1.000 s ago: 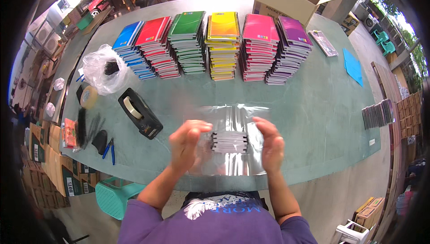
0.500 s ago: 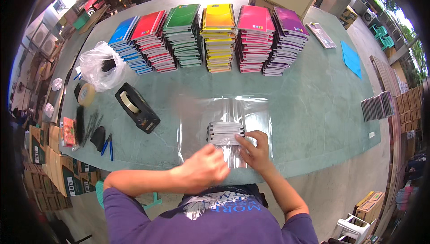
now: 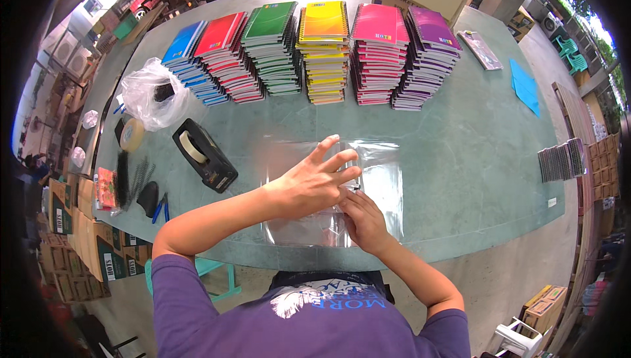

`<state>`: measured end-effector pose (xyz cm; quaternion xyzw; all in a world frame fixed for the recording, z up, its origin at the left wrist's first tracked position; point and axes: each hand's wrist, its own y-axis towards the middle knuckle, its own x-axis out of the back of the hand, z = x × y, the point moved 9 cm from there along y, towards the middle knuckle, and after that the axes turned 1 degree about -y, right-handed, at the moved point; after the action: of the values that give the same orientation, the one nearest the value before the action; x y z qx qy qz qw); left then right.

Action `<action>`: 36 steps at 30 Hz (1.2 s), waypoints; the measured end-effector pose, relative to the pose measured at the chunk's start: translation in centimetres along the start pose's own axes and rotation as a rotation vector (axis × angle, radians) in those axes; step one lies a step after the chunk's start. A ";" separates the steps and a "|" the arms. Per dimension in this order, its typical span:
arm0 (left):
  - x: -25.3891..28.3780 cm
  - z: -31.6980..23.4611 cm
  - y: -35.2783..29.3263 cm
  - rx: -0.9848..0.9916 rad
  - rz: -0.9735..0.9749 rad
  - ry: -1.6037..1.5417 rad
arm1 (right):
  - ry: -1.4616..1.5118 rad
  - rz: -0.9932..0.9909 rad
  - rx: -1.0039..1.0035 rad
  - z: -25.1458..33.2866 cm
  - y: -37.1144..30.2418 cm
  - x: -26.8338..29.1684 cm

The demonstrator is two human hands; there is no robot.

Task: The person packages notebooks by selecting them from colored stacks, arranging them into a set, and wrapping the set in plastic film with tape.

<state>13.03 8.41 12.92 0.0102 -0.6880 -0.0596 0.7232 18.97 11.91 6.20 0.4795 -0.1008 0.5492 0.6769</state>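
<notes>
Notebook stacks (image 3: 323, 56), 6; plastic sheet (image 3: 382, 171), 1; left hand (image 3: 309, 186), 3 fingers fanned, and right hand (image 3: 366, 223), grips unclear

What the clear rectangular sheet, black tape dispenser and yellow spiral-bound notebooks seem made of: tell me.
Clear rectangular sheet: probably thin plastic film, glossy, given its streaky glare and the green tabletop showing through.
Black tape dispenser: likely hard plastic, from its smooth, moulded-looking body.
Yellow spiral-bound notebooks: apparently paper pages, by their layered pale edges; smooth covers, card or plastic.
</notes>
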 end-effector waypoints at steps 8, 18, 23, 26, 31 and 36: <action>2.3 1.3 0.5 0.110 0.121 0.106 | -0.123 0.019 0.098 1.0 0.4 0.1; -3.3 5.0 -7.3 0.768 -0.551 -1.005 | -0.103 0.013 0.127 1.2 1.4 1.0; -0.3 4.2 -11.3 0.727 -0.762 -0.769 | -0.071 0.034 0.115 0.6 2.0 1.5; -4.3 1.0 -10.5 0.802 -0.597 -0.435 | -0.031 0.077 0.099 0.7 2.4 1.4; -1.2 0.5 -7.0 0.485 -0.751 -0.373 | -0.011 0.091 0.065 0.2 3.0 1.2; -2.3 2.8 -8.3 0.684 -0.816 -0.800 | 0.037 0.144 -0.113 -1.2 2.7 0.5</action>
<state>9.51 0.55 9.99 0.4758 -0.8244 -0.1060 0.2877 16.42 13.00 7.33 0.4217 -0.1533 0.5987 0.6635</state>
